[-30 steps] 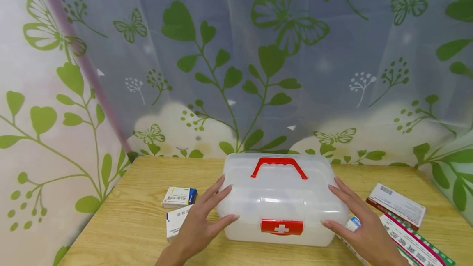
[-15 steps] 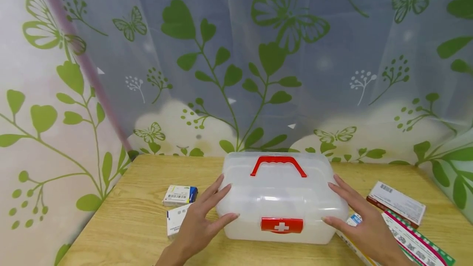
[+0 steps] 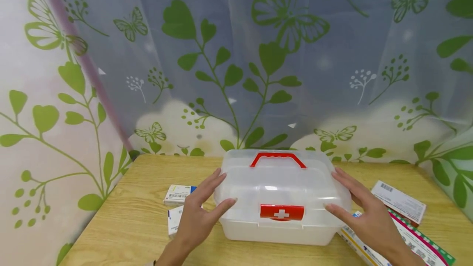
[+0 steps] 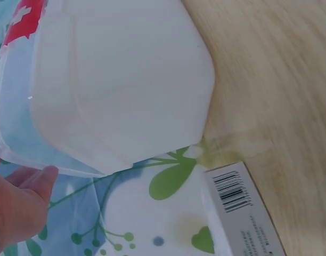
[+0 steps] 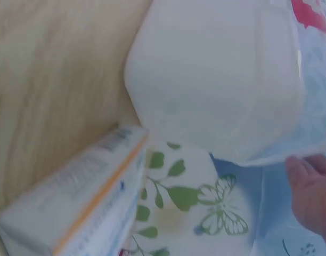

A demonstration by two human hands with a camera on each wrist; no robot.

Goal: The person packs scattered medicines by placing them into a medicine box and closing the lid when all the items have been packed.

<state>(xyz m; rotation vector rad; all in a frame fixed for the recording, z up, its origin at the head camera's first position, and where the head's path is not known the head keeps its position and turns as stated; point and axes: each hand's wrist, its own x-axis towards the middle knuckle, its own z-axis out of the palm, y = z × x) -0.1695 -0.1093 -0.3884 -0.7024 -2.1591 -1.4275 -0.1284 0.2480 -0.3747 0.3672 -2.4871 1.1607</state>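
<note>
A translucent first-aid box stands on the table in the head view, its white base (image 3: 273, 235) below and its clear lid (image 3: 295, 186) tilted up at the front. The red latch (image 3: 281, 212) with a white cross is raised with the lid, above the base's front rim. My left hand (image 3: 201, 212) grips the lid's left end, thumb at the front edge and fingers along the side. At the opposite end my right hand (image 3: 371, 218) holds the lid the same way. Both wrist views show the thumbs at the lid's rim, apart from the base (image 4: 136, 80). The box's inside is hidden.
Two small medicine boxes lie left of the first-aid box, one white and blue (image 3: 177, 195), one white (image 3: 174, 221). To the right lie a white and brown carton (image 3: 399, 202), a green-edged carton (image 3: 417, 237) and an orange-striped carton (image 5: 94, 197). A patterned curtain (image 3: 229, 73) hangs behind.
The lid's front edge has risen off the base, both hands moving up slightly with it. The red latch and handle sit higher and further back. The medicine boxes stay put.
</note>
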